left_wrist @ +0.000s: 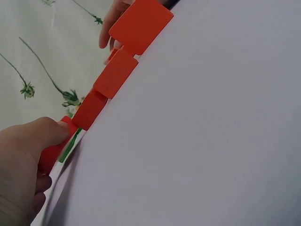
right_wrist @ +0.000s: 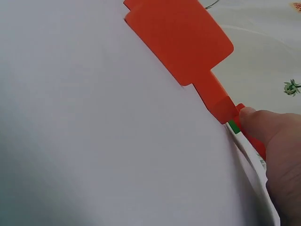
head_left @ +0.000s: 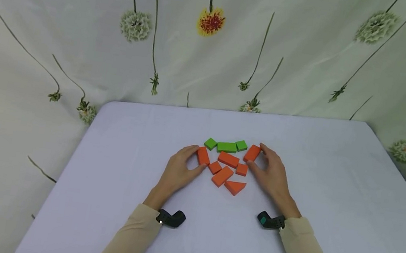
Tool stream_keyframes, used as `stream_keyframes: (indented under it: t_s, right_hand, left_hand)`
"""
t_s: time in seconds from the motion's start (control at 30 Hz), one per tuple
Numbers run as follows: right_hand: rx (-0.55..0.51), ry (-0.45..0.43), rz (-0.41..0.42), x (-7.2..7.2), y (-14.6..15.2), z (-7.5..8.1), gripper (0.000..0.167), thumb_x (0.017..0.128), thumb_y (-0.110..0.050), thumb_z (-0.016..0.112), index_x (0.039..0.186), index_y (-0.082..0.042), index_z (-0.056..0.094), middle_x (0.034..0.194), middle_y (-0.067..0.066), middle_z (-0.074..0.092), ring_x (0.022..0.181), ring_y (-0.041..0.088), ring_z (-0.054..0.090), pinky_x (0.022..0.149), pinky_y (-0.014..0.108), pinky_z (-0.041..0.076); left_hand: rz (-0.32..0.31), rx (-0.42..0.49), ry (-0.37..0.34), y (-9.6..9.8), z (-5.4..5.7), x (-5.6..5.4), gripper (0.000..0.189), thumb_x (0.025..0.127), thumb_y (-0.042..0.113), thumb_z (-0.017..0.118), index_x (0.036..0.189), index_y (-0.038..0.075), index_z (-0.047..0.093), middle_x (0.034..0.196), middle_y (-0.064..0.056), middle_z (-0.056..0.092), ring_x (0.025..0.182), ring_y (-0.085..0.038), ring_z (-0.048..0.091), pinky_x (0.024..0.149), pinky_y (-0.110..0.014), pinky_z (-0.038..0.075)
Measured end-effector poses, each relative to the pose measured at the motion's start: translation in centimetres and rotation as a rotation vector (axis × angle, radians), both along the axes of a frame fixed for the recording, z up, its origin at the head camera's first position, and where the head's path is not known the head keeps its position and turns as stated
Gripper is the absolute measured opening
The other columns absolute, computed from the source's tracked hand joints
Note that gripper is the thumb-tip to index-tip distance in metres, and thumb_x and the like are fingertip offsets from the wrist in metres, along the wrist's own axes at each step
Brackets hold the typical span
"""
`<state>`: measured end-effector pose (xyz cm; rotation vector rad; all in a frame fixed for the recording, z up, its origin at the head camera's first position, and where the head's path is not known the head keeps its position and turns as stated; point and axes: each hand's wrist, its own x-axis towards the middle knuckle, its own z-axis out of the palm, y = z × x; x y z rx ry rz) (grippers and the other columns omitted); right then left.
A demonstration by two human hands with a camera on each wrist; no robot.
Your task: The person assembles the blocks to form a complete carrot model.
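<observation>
My left hand (head_left: 177,170) pinches an orange rectangular block (head_left: 204,156) between thumb and fingers at the left of a group of blocks. On the group's right side, an orange rectangular block (head_left: 252,153) is between the thumb and fingers of my right hand (head_left: 272,176). Between the hands lie a long orange block (head_left: 228,159), small orange blocks (head_left: 241,169), a slanted orange block (head_left: 222,176) and an orange triangular block (head_left: 235,187). Behind them a long green block (head_left: 227,147) lies between two small green blocks (head_left: 210,144). Each wrist view shows the thumb against its block; the fingertips behind are hidden.
The blocks lie on a table with a white cover (head_left: 121,175), whose far edge meets a flower-printed cloth (head_left: 174,52). A black wrist device (head_left: 171,218) sticks out from the left wrist, another black device (head_left: 270,221) from the right.
</observation>
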<state>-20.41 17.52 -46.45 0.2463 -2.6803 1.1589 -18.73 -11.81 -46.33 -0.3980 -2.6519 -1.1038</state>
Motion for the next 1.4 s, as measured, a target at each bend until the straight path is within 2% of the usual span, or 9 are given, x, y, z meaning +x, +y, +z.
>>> stream_keyframes:
  t_s: [0.27,0.47,0.6,0.8,1.07,1.27,1.4]
  right_hand:
    - [-0.077,0.07,-0.039,0.4,0.6,0.0,0.069,0.09,-0.012,0.08,0.15,0.0,0.048,0.143,0.022,0.053,0.126,0.038,0.06,0.107,0.052,0.051]
    - [-0.098,0.013,-0.01,1.0,1.3,0.3,0.072,0.088,-0.01,0.081,0.151,0.001,0.047,0.141,0.024,0.049,0.128,0.04,0.057,0.11,0.051,0.049]
    - [-0.099,-0.021,0.012,1.5,1.7,0.4,0.071,0.088,-0.01,0.081,0.15,0.001,0.048,0.139,0.023,0.048,0.128,0.039,0.057,0.11,0.05,0.049]
    - [-0.076,-0.031,0.047,2.4,2.1,0.6,0.068,0.086,-0.013,0.083,0.145,0.0,0.052,0.132,0.022,0.051,0.124,0.038,0.057,0.107,0.052,0.051]
    - [-0.047,0.012,0.13,4.1,2.3,1.0,0.063,0.086,-0.015,0.083,0.142,-0.005,0.056,0.129,0.014,0.058,0.107,0.027,0.064,0.091,0.045,0.06]
    - [-0.075,0.061,0.273,5.7,2.0,1.5,0.062,0.084,-0.009,0.084,0.14,-0.006,0.058,0.131,0.008,0.062,0.114,0.023,0.064,0.093,0.039,0.06]
    - [-0.145,0.043,0.367,6.8,1.3,1.7,0.06,0.084,-0.007,0.084,0.138,-0.008,0.06,0.131,0.006,0.063,0.116,0.021,0.065,0.096,0.035,0.059]
  left_hand:
    - [-0.006,0.016,-0.002,-0.7,0.1,0.8,0.063,0.085,0.022,0.083,0.139,-0.001,0.061,0.135,-0.016,0.062,0.127,-0.032,0.061,0.11,-0.047,0.05]
    - [-0.041,0.004,-0.028,-1.1,0.5,2.2,0.067,0.083,0.022,0.084,0.142,0.0,0.06,0.132,-0.014,0.059,0.121,-0.031,0.06,0.107,-0.047,0.051]
    - [-0.063,-0.009,-0.053,-1.1,1.0,3.2,0.064,0.082,0.021,0.084,0.139,0.004,0.063,0.132,-0.012,0.057,0.121,-0.03,0.058,0.105,-0.047,0.053]
    - [-0.097,-0.012,-0.108,-1.0,1.4,3.9,0.059,0.081,0.021,0.085,0.135,0.011,0.065,0.133,-0.007,0.057,0.124,-0.027,0.058,0.106,-0.046,0.052]
    - [-0.14,-0.005,-0.154,-0.8,1.7,5.2,0.06,0.081,0.023,0.086,0.135,0.013,0.064,0.133,-0.004,0.057,0.124,-0.023,0.057,0.107,-0.045,0.052]
    - [-0.197,0.001,-0.164,-0.7,1.8,6.1,0.057,0.082,0.023,0.086,0.134,0.014,0.064,0.132,-0.002,0.058,0.123,-0.021,0.058,0.106,-0.043,0.053]
    - [-0.243,0.003,-0.164,-0.6,1.5,6.4,0.057,0.082,0.022,0.086,0.135,0.014,0.064,0.132,0.0,0.058,0.124,-0.019,0.058,0.106,-0.042,0.054]
